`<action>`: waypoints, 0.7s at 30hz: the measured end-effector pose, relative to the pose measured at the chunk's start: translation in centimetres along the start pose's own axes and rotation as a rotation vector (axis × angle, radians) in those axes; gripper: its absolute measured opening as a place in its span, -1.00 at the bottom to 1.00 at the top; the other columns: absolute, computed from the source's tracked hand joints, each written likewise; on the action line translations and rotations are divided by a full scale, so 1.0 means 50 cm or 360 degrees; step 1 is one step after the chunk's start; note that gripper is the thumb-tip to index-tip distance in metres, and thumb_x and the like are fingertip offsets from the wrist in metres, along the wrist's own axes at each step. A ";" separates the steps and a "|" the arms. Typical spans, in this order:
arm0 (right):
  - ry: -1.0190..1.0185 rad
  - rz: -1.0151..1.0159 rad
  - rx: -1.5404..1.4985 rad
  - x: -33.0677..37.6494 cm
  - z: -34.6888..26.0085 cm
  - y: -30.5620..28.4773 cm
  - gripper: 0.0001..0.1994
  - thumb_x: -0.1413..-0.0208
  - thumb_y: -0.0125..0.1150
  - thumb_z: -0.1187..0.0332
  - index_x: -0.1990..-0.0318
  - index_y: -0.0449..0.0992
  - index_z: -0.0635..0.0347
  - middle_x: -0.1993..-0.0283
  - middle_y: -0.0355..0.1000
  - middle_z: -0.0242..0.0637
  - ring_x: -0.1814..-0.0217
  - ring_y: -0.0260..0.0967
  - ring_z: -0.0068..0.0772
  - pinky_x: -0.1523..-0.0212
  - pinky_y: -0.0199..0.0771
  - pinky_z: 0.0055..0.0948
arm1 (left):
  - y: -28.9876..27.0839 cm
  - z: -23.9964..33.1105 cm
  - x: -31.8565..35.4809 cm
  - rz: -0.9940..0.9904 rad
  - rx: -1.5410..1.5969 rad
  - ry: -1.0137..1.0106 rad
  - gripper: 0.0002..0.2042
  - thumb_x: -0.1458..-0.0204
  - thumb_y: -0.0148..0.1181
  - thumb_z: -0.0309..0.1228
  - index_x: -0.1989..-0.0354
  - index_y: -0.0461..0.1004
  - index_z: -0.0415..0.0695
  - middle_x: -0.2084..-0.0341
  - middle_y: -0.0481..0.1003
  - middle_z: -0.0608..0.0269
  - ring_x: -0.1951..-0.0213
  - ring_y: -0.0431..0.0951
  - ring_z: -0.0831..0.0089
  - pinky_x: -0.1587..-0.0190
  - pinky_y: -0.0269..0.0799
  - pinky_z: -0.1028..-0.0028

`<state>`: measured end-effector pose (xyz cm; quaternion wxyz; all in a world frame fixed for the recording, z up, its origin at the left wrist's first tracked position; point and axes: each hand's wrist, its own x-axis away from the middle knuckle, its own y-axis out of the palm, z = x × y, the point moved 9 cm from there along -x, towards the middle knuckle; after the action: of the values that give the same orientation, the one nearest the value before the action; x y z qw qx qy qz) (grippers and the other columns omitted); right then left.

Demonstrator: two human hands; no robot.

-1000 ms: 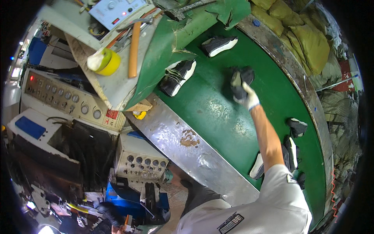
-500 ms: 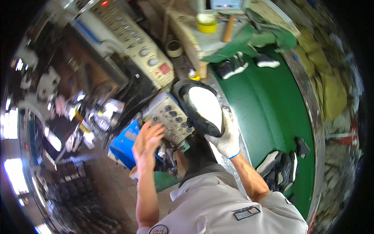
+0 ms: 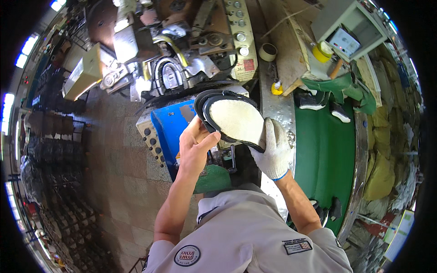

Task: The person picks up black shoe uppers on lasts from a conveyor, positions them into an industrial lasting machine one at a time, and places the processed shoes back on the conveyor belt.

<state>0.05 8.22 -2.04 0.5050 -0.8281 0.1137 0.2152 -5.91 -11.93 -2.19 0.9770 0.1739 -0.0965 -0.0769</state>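
Note:
A dark shoe upper is held up in front of me with its pale, sole-shaped underside turned toward me. My right hand, in a white knitted glove with a blue cuff, grips one end of it. At the opposite side my bare left hand has its fingers behind the dark edge and its thumb along the near rim. Those left fingertips are partly hidden by the upper. Just beyond the upper stands a machine with a metal, toe-shaped part and curved yellow pieces.
Below the machine is a blue box beside a panel of black knobs. A green conveyor belt runs along my right, carrying dark shoes at its far end. A yellow pot stands on the bench. Racks line the left.
My left hand has moved from open air onto the shoe upper, which is now between both hands. My view has swung left toward the machine.

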 end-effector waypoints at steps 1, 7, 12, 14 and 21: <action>-0.0025 -0.0003 -0.0010 -0.006 -0.011 0.007 -0.07 0.39 0.57 0.43 -0.29 0.28 0.25 -0.17 0.32 0.07 -0.12 0.33 0.15 -0.11 0.39 -0.04 | -0.016 0.004 0.000 0.0049 0.0013 0.0020 -0.55 0.01 0.11 -0.63 -0.14 0.37 -0.37 0.12 0.51 0.21 0.13 0.50 0.56 0.06 0.41 0.58; -0.0137 -0.0116 0.0030 -0.051 -0.071 0.037 -0.06 0.39 0.57 0.42 -0.31 0.25 0.24 -0.18 0.32 0.08 -0.13 0.34 0.16 -0.12 0.40 -0.07 | -0.084 0.027 0.007 0.0359 -0.0008 0.0143 -0.61 0.10 0.01 -0.54 0.04 0.49 -0.31 0.33 0.53 0.34 0.47 0.32 0.74 0.53 0.06 0.70; -0.0074 -0.0145 -0.0008 -0.048 -0.093 0.053 -0.02 0.42 0.58 0.41 -0.32 0.23 0.23 -0.19 0.30 0.09 -0.12 0.35 0.16 -0.08 0.45 -0.12 | -0.096 0.050 0.004 0.0392 0.0004 0.0285 -0.62 0.13 -0.06 -0.63 0.08 0.50 -0.40 0.30 0.53 0.30 0.33 0.43 0.64 0.27 0.32 0.66; -0.0059 -0.0157 -0.0011 -0.048 -0.093 0.058 -0.01 0.41 0.58 0.41 -0.33 0.22 0.22 -0.20 0.29 0.10 -0.13 0.35 0.16 -0.08 0.47 -0.13 | -0.099 0.053 0.001 0.0325 -0.0038 0.0285 -0.61 0.10 -0.05 -0.65 0.03 0.48 -0.39 0.25 0.53 0.31 0.28 0.45 0.64 0.23 0.35 0.65; 0.0637 -0.0614 -0.1268 -0.034 -0.052 0.111 0.13 0.39 0.57 0.50 -0.45 0.02 0.33 -0.38 0.21 -0.05 -0.40 0.19 -0.24 -0.37 0.20 -0.32 | -0.112 0.083 0.011 0.0077 -0.0127 0.0162 -0.51 -0.18 0.18 -0.35 -0.22 0.35 -0.38 0.05 0.56 -0.09 0.13 0.63 0.31 0.19 0.57 0.43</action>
<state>-3.08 3.27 -4.55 0.1474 -0.9882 -0.0382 -0.0190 -6.92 -18.56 -0.28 0.9884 0.1361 -0.0478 -0.0481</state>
